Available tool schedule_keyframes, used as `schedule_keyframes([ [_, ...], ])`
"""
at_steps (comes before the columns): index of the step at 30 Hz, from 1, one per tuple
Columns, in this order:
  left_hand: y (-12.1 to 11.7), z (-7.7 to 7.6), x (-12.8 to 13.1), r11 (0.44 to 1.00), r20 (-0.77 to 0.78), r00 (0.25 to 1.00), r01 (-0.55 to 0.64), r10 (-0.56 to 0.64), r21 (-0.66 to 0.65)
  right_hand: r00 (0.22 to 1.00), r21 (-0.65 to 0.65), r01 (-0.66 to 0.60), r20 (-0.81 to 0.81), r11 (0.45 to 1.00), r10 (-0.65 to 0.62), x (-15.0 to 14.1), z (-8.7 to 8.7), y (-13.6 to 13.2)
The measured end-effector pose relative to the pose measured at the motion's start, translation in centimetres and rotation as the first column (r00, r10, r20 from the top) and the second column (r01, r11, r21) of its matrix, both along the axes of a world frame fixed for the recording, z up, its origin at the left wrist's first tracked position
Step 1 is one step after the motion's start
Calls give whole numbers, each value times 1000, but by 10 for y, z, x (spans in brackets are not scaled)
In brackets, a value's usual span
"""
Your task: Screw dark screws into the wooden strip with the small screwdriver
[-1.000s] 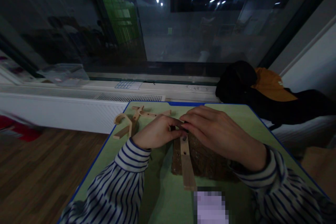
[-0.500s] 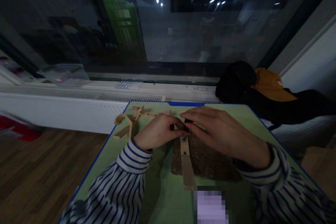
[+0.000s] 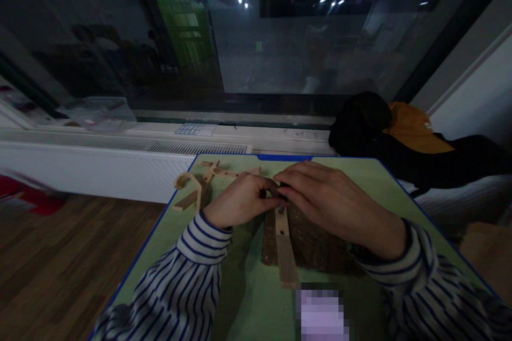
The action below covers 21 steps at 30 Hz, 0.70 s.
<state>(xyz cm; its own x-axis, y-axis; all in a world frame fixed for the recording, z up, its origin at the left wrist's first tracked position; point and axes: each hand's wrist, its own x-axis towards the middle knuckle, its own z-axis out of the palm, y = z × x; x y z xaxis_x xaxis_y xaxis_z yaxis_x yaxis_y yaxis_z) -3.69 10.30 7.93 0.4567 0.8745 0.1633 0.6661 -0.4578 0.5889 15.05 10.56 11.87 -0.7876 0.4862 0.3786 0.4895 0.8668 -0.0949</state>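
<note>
A pale wooden strip [image 3: 287,261] with a round hole lies over a dark brown board [image 3: 320,250], its near end past the board's edge. A small dark metal piece [image 3: 281,210] stands at the strip's upper part, just under my fingertips. My left hand [image 3: 247,200] is closed in a pinch above it, thumb and forefinger pressed on something small and dark. My right hand [image 3: 332,200] meets it from the other side, thumb and fingers closed on the same dark spot. What they grip is mostly hidden.
Curved wooden hook pieces [image 3: 198,189] lie at the table's far left. The green table [image 3: 240,298] has a blue rim. A blurred-out pale rectangle [image 3: 323,313] is at the near edge. Beyond are a radiator [image 3: 100,170], a plastic box [image 3: 100,114] and an orange cap [image 3: 418,128].
My right hand has shifted slightly left, and its thumb and fingers have drawn closer together over the dark thing. My left hand stays nearly in place.
</note>
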Motion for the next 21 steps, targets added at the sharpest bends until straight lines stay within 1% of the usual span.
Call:
schedule_keyframes([
  [9, 1, 0, -1, 999, 37, 999, 28, -27, -34, 999, 48, 36, 12, 998, -37, 0, 0, 0],
  [13, 1, 0, -2, 999, 22, 1000, 7, -6, -35, 999, 51, 37, 19, 998, -38, -1, 0, 0],
  [21, 0, 1, -2, 998, 56, 998, 31, -29, -45, 1000, 24, 14, -17, 1000, -14, 2, 1, 0],
])
